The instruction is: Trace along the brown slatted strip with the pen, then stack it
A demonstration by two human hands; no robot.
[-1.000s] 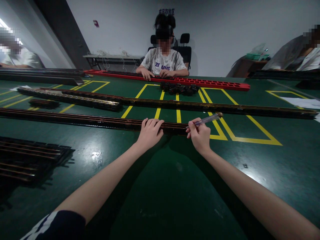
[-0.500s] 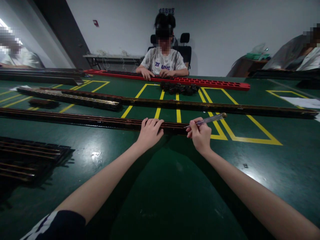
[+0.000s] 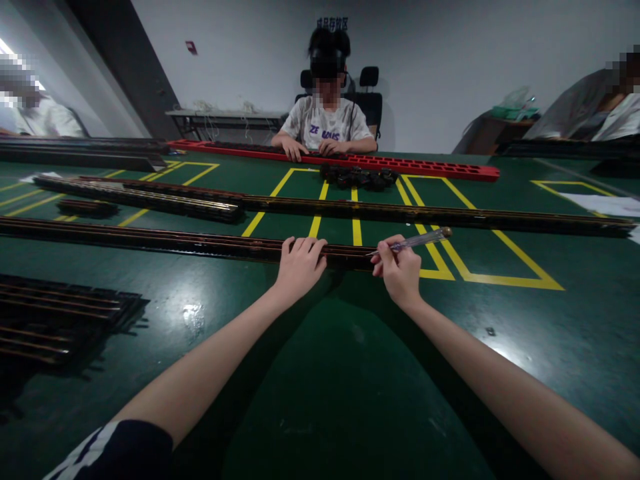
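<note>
A long black rail (image 3: 200,244) with copper-coloured strips along it lies across the table in front of me. My left hand (image 3: 301,267) rests over the rail near its right end, fingers curled across the top and thumb on the near side. In my right hand (image 3: 399,270) is a slim screwdriver (image 3: 423,239) with a clear, purplish handle, gripped like a pen. Its thin tip points left onto the rail's right end; whether it touches is too small to tell. The handle's brownish end points up and right.
Behind lie another long rail (image 3: 440,215), a bundle of rails (image 3: 150,195) and a pile of black parts (image 3: 357,177). A person (image 3: 327,123) opposite has both hands on a red slotted frame (image 3: 425,165). More black rails (image 3: 60,313) lie at near left on the green table (image 3: 360,380).
Almost nothing differs. Both hands keep their places on the rail, and the screwdriver stays at nearly the same spot and angle, with only a tiny shift of the view.
</note>
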